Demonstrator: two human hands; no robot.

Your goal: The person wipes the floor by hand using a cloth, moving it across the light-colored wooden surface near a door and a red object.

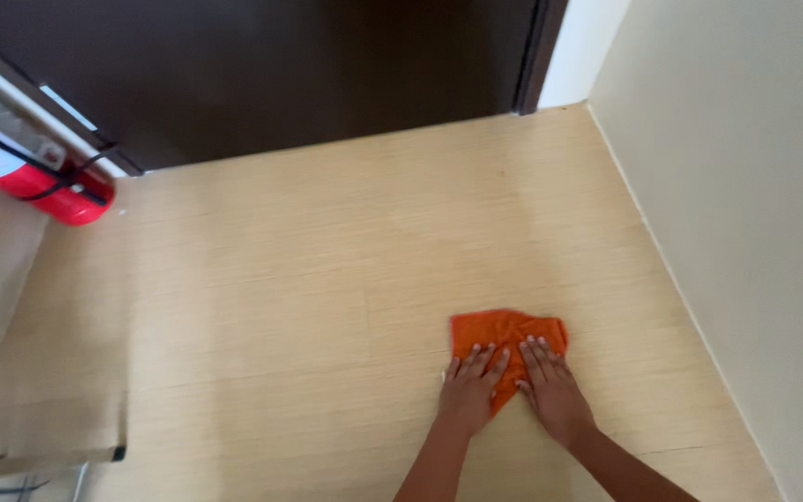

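— Hands first: the left hand (472,388) and the right hand (550,386) lie flat, side by side, fingers spread wide, pressing down on an orange cloth (506,336). Neither grip closes round it; the palms only pin it to the floor (262,307).

— So where might it slip?

— Most of the cloth sticks out just beyond the fingertips, a bit bunched. If the push runs forward, that loose front edge could fold under, I'd guess, and the palms would slide off onto bare boards.

— And farther out?

— To the right of the hands the wall (745,232) is near; a sideways sweep could knock the knuckles. Well ahead stands a dark door (309,65), and far off to the left a red fire extinguisher (48,191), too distant to matter.
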